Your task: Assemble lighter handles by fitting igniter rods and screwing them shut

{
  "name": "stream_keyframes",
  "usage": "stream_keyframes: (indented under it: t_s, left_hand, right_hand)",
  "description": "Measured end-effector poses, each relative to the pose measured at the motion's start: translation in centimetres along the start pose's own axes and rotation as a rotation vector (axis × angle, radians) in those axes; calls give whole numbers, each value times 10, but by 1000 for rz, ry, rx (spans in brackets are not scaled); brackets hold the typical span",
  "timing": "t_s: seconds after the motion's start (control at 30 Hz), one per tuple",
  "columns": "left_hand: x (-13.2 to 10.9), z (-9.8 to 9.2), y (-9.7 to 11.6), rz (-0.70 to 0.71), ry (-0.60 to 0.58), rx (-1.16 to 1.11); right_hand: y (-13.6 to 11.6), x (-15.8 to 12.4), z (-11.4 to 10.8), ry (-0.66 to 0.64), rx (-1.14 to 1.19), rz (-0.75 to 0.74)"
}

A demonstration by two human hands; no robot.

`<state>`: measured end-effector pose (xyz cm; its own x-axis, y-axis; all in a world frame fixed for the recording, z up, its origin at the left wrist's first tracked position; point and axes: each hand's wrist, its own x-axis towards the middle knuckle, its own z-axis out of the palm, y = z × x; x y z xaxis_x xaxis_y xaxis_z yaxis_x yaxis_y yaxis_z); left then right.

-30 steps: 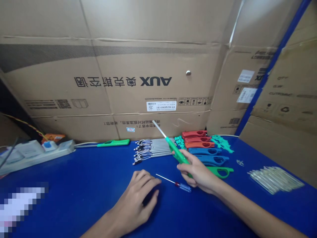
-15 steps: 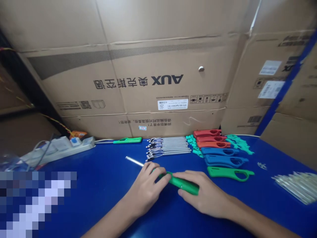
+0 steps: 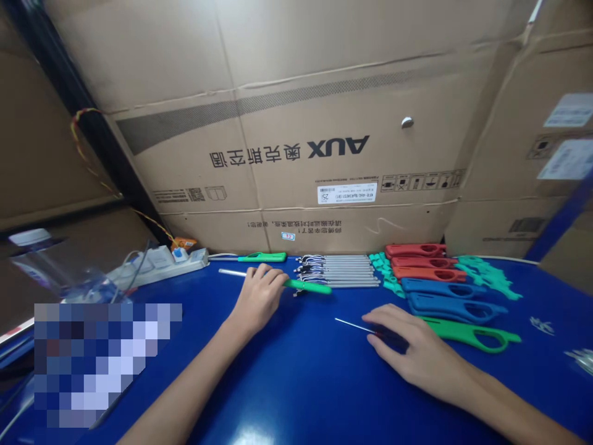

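Note:
My left hand [image 3: 259, 298] is closed around a green-handled gas lighter [image 3: 311, 287] with a long silver tube, which points left. It is held above the table, by the row of silver tubes [image 3: 349, 269] with wires. The fingers of my right hand [image 3: 417, 349] are closed on the dark handle of a screwdriver [image 3: 354, 325]; its thin shaft points left, and the palm hides part of the handle. Beside that hand lies a green lighter shell [image 3: 467, 332], with blue shells [image 3: 456, 307] and red shells [image 3: 414, 251] behind it.
Teal plastic pieces [image 3: 491, 278] lie at the right back, and small teal caps [image 3: 391, 281] beside the tubes. Another green lighter [image 3: 264, 257] rests by the cardboard wall [image 3: 296, 93]. On the left stand a power strip [image 3: 180, 269] and a clear bottle [image 3: 50, 266].
Both hands were on the green lighter. My left hand has carried it up and left, while my right hand has let go of it and now has the screwdriver. The view has shifted left.

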<state>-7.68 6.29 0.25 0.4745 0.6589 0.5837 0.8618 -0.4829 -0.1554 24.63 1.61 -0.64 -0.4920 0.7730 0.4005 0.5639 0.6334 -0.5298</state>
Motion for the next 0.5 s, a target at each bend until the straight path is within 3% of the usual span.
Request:
stream_keyframes:
  t_s: [0.13, 0.3, 0.5]
  left_hand:
    - [3, 3, -36, -109, -74, 46]
    - [22, 7, -86, -220, -157, 54]
    - [38, 21, -110, -317, -223, -2]
  right_hand:
    - [0, 1, -3, 2, -6, -28]
    - [1, 1, -4, -64, -46, -25]
    - [3, -2, -4, -126, -66, -10]
